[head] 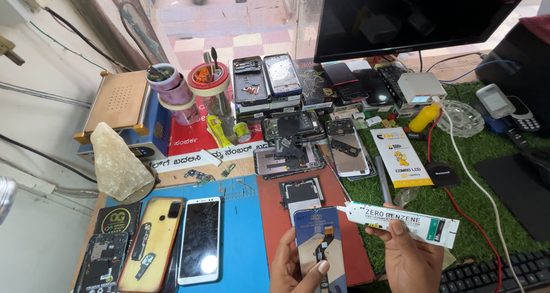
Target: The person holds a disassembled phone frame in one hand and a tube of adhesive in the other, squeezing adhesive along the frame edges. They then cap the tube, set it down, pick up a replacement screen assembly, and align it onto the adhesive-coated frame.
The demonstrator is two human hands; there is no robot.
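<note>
My left hand [295, 267] holds a phone display panel [317, 238] by its lower edge, back side up, showing a blue backing and an orange flex cable. My right hand [409, 258] grips a white glue tube [407, 221] lying sideways, its thin nozzle pointing left at the panel's upper right corner. Both hands hover above a red work mat [275, 213] near the bench's front edge.
A blue mat [240, 236] to the left carries a white phone [199, 240] and a yellow-cased phone [154, 241]. Opened phone frames [286, 155] and stacked phones [266, 81] lie behind. A monitor [412, 18], keyboard [492, 273], tape rolls [175, 89] and a pale rock [117, 164] surround the bench.
</note>
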